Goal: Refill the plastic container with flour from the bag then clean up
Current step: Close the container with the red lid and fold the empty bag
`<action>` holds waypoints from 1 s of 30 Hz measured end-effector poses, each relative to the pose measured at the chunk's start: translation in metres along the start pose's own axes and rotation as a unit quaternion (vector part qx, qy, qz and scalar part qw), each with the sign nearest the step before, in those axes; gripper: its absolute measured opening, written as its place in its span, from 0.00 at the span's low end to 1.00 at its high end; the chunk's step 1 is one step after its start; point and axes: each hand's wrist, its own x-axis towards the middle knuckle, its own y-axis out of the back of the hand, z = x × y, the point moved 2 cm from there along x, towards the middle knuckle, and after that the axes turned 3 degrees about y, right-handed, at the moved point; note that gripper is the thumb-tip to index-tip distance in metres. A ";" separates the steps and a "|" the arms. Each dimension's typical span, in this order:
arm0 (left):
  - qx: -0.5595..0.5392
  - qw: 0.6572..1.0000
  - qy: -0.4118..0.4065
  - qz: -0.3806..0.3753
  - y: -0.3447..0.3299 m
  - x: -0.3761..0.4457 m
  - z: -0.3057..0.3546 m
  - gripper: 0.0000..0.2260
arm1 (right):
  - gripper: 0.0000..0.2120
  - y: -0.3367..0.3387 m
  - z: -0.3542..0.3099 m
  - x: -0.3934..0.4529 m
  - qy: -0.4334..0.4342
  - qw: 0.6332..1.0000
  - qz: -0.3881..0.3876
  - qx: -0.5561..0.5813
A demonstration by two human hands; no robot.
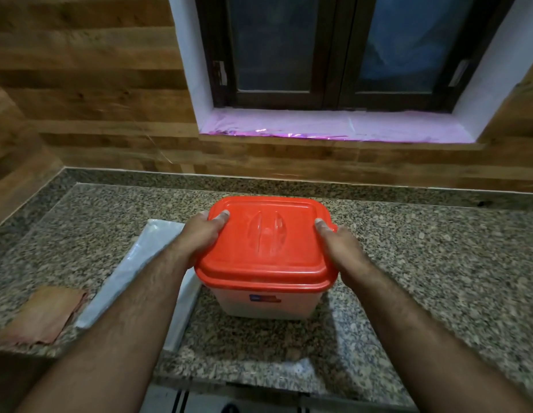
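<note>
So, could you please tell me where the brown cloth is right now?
In the head view, the brown cloth lies flat on the granite counter at far left, beside the flat white plastic bag.

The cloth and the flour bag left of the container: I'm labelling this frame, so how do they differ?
The cloth is brownish and rumpled with a ragged edge; the flour bag is pale, glossy plastic. The cloth lies apart near the counter's front edge, fully visible; the bag reaches up beside the container and is partly hidden under the left forearm. Both lie flat on the granite counter, untouched by either hand.
</note>
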 end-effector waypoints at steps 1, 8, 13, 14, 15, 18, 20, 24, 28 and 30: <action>-0.043 0.999 0.012 -0.014 0.000 0.001 -0.002 0.20 | 0.31 0.001 0.003 0.001 -0.012 0.998 -0.023 0.049; -0.122 0.967 0.153 -0.165 0.009 -0.003 -0.020 0.39 | 0.34 0.004 0.012 -0.004 -0.089 0.970 -0.139 0.178; 0.216 0.962 0.042 0.165 0.015 -0.003 0.002 0.38 | 0.29 0.015 -0.010 -0.016 0.024 0.992 0.077 -0.100; 0.300 0.929 0.007 0.216 0.009 -0.008 0.009 0.37 | 0.28 0.010 -0.018 -0.020 0.050 0.967 0.122 -0.219; 0.355 0.904 -0.020 0.237 0.000 -0.012 0.014 0.35 | 0.25 0.003 -0.026 -0.027 0.069 0.933 0.151 -0.319; 0.463 0.848 -0.058 0.249 -0.021 -0.021 0.021 0.32 | 0.18 -0.020 -0.039 -0.038 0.109 0.861 0.164 -0.469; 0.462 0.853 -0.055 0.236 -0.019 -0.020 0.017 0.29 | 0.15 -0.027 -0.038 -0.036 0.133 0.845 0.166 -0.491; 0.377 0.888 -0.164 0.204 -0.014 -0.033 -0.005 0.30 | 0.41 -0.040 -0.019 -0.043 0.204 0.835 0.114 -0.498; 0.301 0.888 -0.313 0.147 -0.021 -0.053 -0.035 0.35 | 0.42 -0.032 0.019 -0.053 0.360 0.823 0.130 -0.420; 0.287 0.873 -0.355 0.175 -0.021 -0.053 -0.045 0.33 | 0.39 -0.025 0.037 -0.051 0.435 0.801 0.146 -0.383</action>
